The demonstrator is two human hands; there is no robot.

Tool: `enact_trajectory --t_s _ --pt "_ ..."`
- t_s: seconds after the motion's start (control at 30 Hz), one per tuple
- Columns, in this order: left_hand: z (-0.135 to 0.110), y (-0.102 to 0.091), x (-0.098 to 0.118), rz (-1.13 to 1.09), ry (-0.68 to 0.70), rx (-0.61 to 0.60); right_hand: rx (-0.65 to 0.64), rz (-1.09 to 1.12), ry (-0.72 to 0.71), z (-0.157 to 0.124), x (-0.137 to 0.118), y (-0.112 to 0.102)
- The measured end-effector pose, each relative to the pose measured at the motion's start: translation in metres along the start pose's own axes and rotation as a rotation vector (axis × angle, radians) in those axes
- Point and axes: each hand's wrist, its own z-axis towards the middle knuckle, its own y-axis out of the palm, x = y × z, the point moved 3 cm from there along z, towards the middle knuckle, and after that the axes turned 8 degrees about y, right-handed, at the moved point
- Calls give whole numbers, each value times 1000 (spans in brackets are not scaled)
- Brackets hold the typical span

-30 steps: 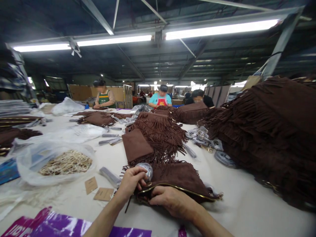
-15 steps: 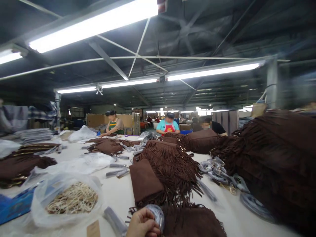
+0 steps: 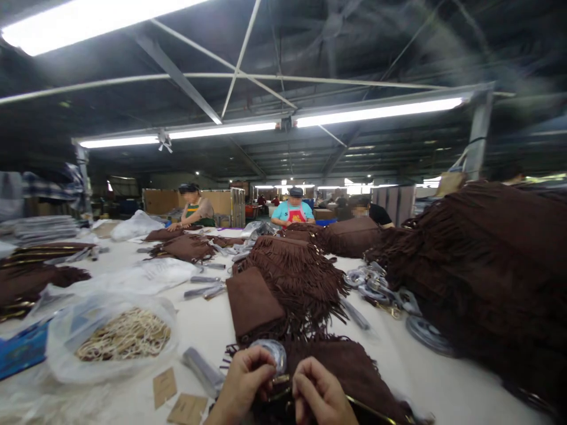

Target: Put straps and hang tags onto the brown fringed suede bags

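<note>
My left hand (image 3: 245, 378) is closed, thumb against fingers, on a coiled strap (image 3: 275, 353) in clear plastic wrap. Gold-coloured metal (image 3: 280, 379) shows by its fingertips. My right hand (image 3: 321, 392) is closed in a pinch just to the right; whatever its fingers hold is hidden. Both hands are over a dark brown fringed bag (image 3: 343, 369) lying at the near edge of the table, with a gold zip (image 3: 370, 408) along its near side. A folded brown suede-like piece (image 3: 253, 304) lies just beyond the hands.
Fringed brown bags (image 3: 290, 268) are heaped ahead, with a tall pile (image 3: 478, 283) at right. Wrapped coils (image 3: 427, 335) lie beside it. At left are a plastic bag of stringed tags (image 3: 126, 336), cardboard tags (image 3: 165, 386) and a wrapped strap (image 3: 201, 369). Several people work across the table.
My right hand has come into view beside the left. The brown bag's gold zip now shows beneath the hands. My view has tilted down slightly, and the left hand still holds the coil.
</note>
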Motion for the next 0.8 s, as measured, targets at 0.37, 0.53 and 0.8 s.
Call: enact_trajectory --t_s 0.37,0.53,0.8 --pt "-13 20 11 126 130 -89 82 251 64 2 -8 -4" --pt "-14 23 7 68 95 -134 80 245 107 1 -5 -6" --pt "-12 23 9 26 29 -137 90 276 103 0 -5 -7"
